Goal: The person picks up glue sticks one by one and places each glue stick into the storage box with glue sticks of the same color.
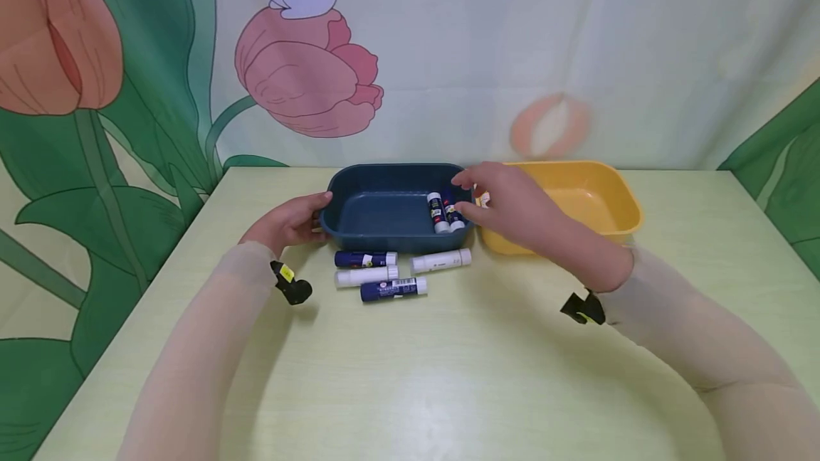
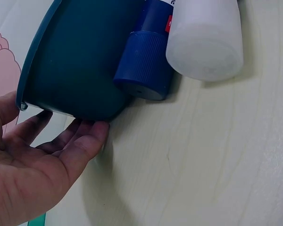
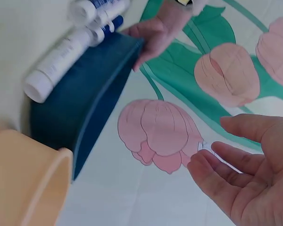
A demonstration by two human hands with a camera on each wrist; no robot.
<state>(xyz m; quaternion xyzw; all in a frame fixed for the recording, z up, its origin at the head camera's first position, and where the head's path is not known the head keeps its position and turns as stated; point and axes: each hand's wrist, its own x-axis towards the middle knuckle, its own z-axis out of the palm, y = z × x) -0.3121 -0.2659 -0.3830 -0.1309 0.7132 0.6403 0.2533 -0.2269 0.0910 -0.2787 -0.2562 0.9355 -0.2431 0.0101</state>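
My left hand [image 1: 288, 223] holds the left end of a dark blue bin [image 1: 391, 242], thumb at the rim and fingers against the outer wall, as the left wrist view also shows on the bin [image 2: 80, 61]. Over the right end of that bin is my right hand [image 1: 515, 208], its thumb and fingers apart; in the right wrist view the hand [image 3: 254, 174] holds nothing. Two glue sticks, one [image 1: 438, 213] beside another [image 1: 453, 212], lie inside the blue bin. Several glue sticks, white [image 1: 440, 261] and dark blue [image 1: 393, 289], lie in front of it.
A yellow bin [image 1: 624, 212] stands to the right of the blue one, with part of a labelled item [image 1: 483, 200] showing near my right hand. Behind the table [image 1: 448, 375] hangs a cloth [image 1: 448, 55] printed with flowers.
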